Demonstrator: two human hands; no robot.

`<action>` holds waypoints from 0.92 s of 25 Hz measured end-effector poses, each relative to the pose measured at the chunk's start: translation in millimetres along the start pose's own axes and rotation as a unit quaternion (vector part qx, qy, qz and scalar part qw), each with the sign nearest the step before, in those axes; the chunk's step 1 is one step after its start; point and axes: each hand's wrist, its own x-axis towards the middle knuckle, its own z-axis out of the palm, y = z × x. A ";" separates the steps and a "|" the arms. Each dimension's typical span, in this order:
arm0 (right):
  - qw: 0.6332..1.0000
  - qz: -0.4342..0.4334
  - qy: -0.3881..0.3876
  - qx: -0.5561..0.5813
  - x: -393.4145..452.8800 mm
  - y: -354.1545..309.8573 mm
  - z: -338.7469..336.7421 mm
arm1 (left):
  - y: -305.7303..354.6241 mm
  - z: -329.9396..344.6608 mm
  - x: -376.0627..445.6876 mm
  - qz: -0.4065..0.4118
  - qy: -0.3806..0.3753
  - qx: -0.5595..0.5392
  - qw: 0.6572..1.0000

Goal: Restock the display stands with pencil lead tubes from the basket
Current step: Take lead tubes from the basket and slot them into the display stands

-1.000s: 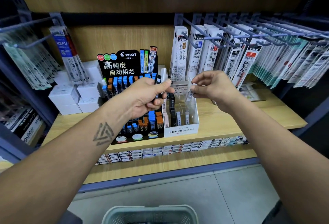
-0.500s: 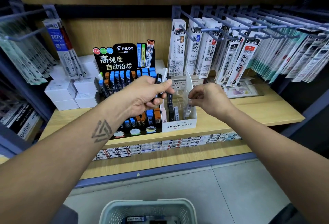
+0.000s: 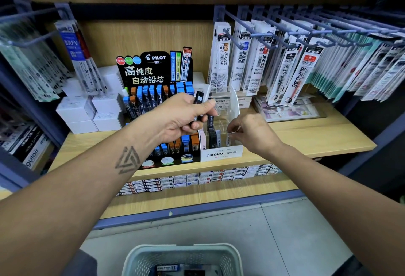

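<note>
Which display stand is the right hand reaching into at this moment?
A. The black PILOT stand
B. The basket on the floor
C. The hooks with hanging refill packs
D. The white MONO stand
D. The right hand pinches a small tube over the compartments of the white MONO stand, while the left hand holds black tubes in front of the black PILOT stand.

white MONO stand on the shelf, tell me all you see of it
The MONO stand is a small white card box with a clear plastic divider grid, printed "MONO graph MG" on its front lip. It sits upright on the wooden shelf, right beside the black Pilot stand. A few black and pale tubes stand in its front cells; most rear cells look empty. The right hand pinches a pale tube at a front cell.
</note>
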 end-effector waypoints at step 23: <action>0.801 0.098 -0.038 0.589 1.2 -35.4 -50.7 | -4.4 -4.8 -3.3 -0.055 -0.043 -0.062 0.996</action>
